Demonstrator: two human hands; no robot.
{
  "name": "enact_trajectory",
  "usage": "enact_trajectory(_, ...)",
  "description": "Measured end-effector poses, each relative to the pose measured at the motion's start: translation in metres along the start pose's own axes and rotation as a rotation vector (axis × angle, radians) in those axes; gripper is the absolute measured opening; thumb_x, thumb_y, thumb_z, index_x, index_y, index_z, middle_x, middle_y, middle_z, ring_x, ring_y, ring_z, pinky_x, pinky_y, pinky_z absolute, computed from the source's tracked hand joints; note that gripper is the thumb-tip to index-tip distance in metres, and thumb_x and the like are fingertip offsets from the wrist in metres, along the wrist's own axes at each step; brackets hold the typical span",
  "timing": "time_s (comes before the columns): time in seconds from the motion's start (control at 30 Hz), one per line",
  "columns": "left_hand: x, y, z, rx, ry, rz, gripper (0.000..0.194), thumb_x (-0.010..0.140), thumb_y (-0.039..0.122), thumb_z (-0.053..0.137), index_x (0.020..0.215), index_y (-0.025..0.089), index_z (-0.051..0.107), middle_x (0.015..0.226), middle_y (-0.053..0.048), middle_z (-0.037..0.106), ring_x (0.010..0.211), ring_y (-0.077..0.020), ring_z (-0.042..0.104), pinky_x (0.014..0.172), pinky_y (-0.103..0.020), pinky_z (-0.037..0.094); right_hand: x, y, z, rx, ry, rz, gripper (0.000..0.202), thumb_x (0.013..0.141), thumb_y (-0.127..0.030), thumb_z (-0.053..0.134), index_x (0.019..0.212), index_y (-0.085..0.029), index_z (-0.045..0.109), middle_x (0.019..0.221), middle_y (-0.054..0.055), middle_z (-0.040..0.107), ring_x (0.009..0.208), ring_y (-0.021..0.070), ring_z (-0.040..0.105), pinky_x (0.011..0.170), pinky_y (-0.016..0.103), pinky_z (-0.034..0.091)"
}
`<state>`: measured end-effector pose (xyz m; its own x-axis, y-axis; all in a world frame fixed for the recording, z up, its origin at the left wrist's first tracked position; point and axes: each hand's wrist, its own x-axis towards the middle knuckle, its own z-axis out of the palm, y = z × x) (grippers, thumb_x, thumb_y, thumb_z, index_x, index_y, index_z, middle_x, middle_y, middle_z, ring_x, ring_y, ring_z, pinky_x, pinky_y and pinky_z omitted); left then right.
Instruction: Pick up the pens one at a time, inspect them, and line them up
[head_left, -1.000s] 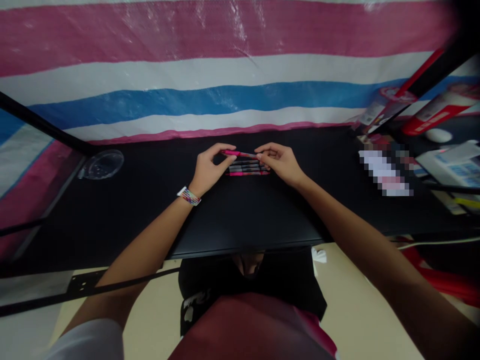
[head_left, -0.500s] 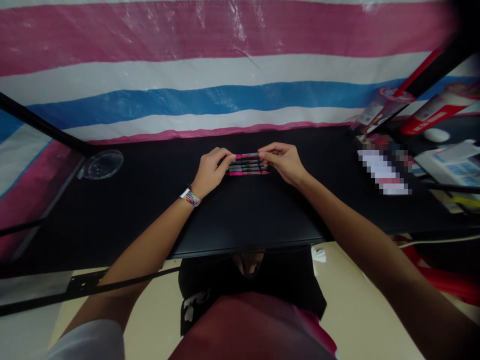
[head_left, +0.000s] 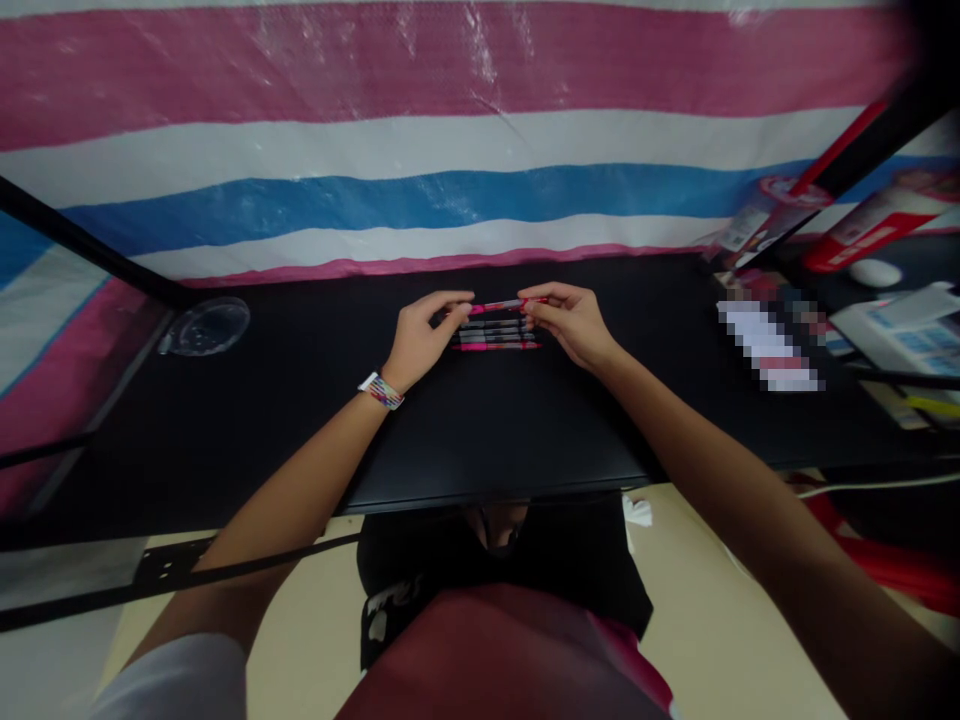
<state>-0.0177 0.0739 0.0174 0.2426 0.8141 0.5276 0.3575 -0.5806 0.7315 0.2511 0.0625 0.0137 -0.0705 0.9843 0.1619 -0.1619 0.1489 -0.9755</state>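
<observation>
My left hand (head_left: 426, 335), with a colourful band at the wrist, pinches the left end of a pink-and-clear pen (head_left: 495, 307). The pen's right end is between the thumb and fingers of my right hand (head_left: 568, 322). Just below this pen, several dark and clear pens (head_left: 493, 331) lie side by side on the black table (head_left: 495, 430). Nearest me in that row is another pink pen (head_left: 499, 346). All the pens lie crosswise, between my two hands.
A clear round plastic lid (head_left: 206, 327) lies at the left. On the right are a cup with a red straw (head_left: 776, 215), a red-and-white container (head_left: 874, 225), a white round object (head_left: 875, 272) and papers (head_left: 915, 325). A striped sheet (head_left: 420, 200) hangs behind.
The pink pen between my hands has moved slightly away from the row and now tilts up a little at its right end. My hands have shifted only slightly.
</observation>
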Motion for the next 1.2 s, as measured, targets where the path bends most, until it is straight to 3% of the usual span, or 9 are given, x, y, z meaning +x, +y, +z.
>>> enact_trajectory(0.07,0.0002,-0.0007,0.0006,-0.033,0.021,0.011,0.025,0.101,0.041,0.081,0.121,0.025,0.082,0.104,-0.004,0.084,0.087,-0.0172,0.077,0.083,-0.032,0.061,0.0002,0.0006,-0.0004,0.016,0.010,-0.007,0.028,0.074,-0.038,0.097,0.098,-0.026,0.089,0.084,0.001,0.078,0.071,0.0170,0.069,0.079,0.041,0.064)
enact_trajectory(0.2,-0.0003,-0.0001,-0.0007,-0.037,0.011,-0.022,0.025,0.111,0.044,0.068,0.108,0.026,0.084,0.081,-0.001,0.079,0.073,-0.0165,0.073,0.076,-0.032,0.060,0.0007,0.0016,-0.0010,0.008,0.018,-0.009,0.027,0.075,-0.040,0.097,0.099,-0.028,0.089,0.084,0.001,0.079,0.074,0.0187,0.071,0.083,0.044,0.065)
enact_trajectory(0.3,-0.0010,0.0002,-0.0022,-0.041,0.024,0.002,0.027,0.105,0.047,0.076,0.124,0.028,0.082,0.095,-0.003,0.083,0.083,-0.0181,0.077,0.082,-0.033,0.062,0.0007,0.0012,-0.0008,0.011,0.010,-0.013,0.027,0.076,-0.041,0.097,0.099,-0.029,0.089,0.085,0.001,0.079,0.074,0.0189,0.071,0.083,0.045,0.065)
enact_trajectory(0.53,0.0004,-0.0040,-0.0019,-0.106,0.014,-0.002,0.034,0.103,0.050,0.079,0.128,0.027,0.075,0.095,-0.003,0.080,0.085,-0.0170,0.076,0.085,-0.032,0.062,0.0004,0.0001,0.0000,0.041,0.016,-0.010,0.026,0.075,-0.039,0.100,0.097,-0.030,0.090,0.084,0.001,0.079,0.074,0.0184,0.070,0.083,0.044,0.065)
enact_trajectory(0.67,0.0009,-0.0047,-0.0021,-0.134,-0.009,-0.025,0.024,0.109,0.048,0.069,0.109,0.026,0.075,0.084,-0.001,0.075,0.078,-0.0165,0.074,0.082,-0.033,0.061,0.0007,0.0014,-0.0007,0.058,0.024,-0.002,0.025,0.074,-0.037,0.100,0.096,-0.029,0.091,0.084,0.001,0.079,0.073,0.0167,0.070,0.081,0.041,0.065)
enact_trajectory(0.8,0.0012,-0.0058,-0.0018,-0.170,0.006,-0.016,0.031,0.101,0.046,0.080,0.124,0.028,0.070,0.088,-0.001,0.075,0.079,-0.0173,0.074,0.082,-0.034,0.060,0.0008,0.0022,-0.0009,0.027,0.026,-0.007,0.027,0.075,-0.041,0.098,0.098,-0.029,0.089,0.085,0.001,0.079,0.074,0.0177,0.071,0.082,0.042,0.065)
enact_trajectory(0.9,0.0019,-0.0048,-0.0027,-0.126,0.010,-0.032,0.024,0.104,0.050,0.075,0.103,0.026,0.071,0.083,-0.001,0.074,0.076,-0.0165,0.072,0.078,-0.033,0.057,0.0007,0.0022,-0.0009,0.003,0.036,-0.003,0.030,0.075,-0.043,0.098,0.100,-0.029,0.088,0.086,0.002,0.079,0.076,0.0189,0.071,0.082,0.043,0.066)
enact_trajectory(1.0,0.0027,-0.0016,-0.0045,-0.066,0.012,-0.057,0.043,0.111,0.058,0.063,0.086,0.024,0.067,0.070,0.001,0.071,0.067,-0.0152,0.067,0.073,-0.032,0.053,0.0011,0.0028,-0.0013,-0.017,0.043,-0.011,0.032,0.076,-0.046,0.096,0.101,-0.028,0.087,0.086,0.002,0.078,0.077,0.0195,0.071,0.083,0.043,0.066)
enact_trajectory(1.2,0.0035,-0.0012,-0.0059,-0.024,0.042,-0.052,0.058,0.113,0.068,0.058,0.076,0.024,0.066,0.058,0.001,0.064,0.057,-0.0135,0.063,0.064,-0.032,0.051,0.0046,0.0048,-0.0054,-0.033,0.079,-0.055,0.026,0.077,-0.042,0.091,0.100,-0.030,0.084,0.086,0.001,0.076,0.077,0.0201,0.070,0.083,0.044,0.066)
